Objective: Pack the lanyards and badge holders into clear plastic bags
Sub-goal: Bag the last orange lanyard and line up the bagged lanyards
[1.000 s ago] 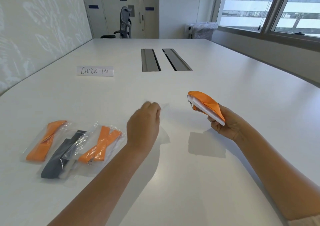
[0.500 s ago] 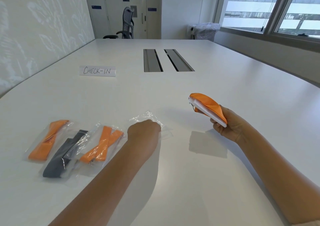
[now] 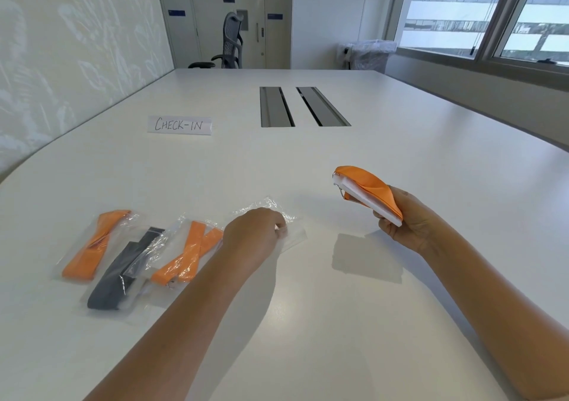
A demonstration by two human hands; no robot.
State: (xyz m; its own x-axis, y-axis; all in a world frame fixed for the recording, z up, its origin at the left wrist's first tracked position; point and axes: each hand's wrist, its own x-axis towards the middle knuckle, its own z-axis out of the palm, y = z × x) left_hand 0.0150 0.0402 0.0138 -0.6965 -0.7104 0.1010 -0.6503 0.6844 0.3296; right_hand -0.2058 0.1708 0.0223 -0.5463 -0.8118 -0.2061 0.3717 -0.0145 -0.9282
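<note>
My right hand (image 3: 409,219) holds a folded orange lanyard (image 3: 368,185) together with a white badge holder (image 3: 369,202) above the white table (image 3: 338,308). My left hand (image 3: 252,237) pinches an empty clear plastic bag (image 3: 291,229) that lies on the table just left of the right hand. Three packed bags lie in a row at the left: an orange lanyard bag (image 3: 95,243), a dark grey lanyard bag (image 3: 126,273) and another orange lanyard bag (image 3: 187,252) next to my left wrist.
A paper sign reading CHECK-IN (image 3: 179,125) lies further back on the left. Two grey cable hatches (image 3: 303,106) are set into the table's middle. An office chair (image 3: 229,43) and a lined bin (image 3: 369,54) stand beyond the far edge.
My left hand has drawn back toward me and to the left, pulling the clear bag along the table. My right hand has stayed raised with the orange lanyard and badge holder.
</note>
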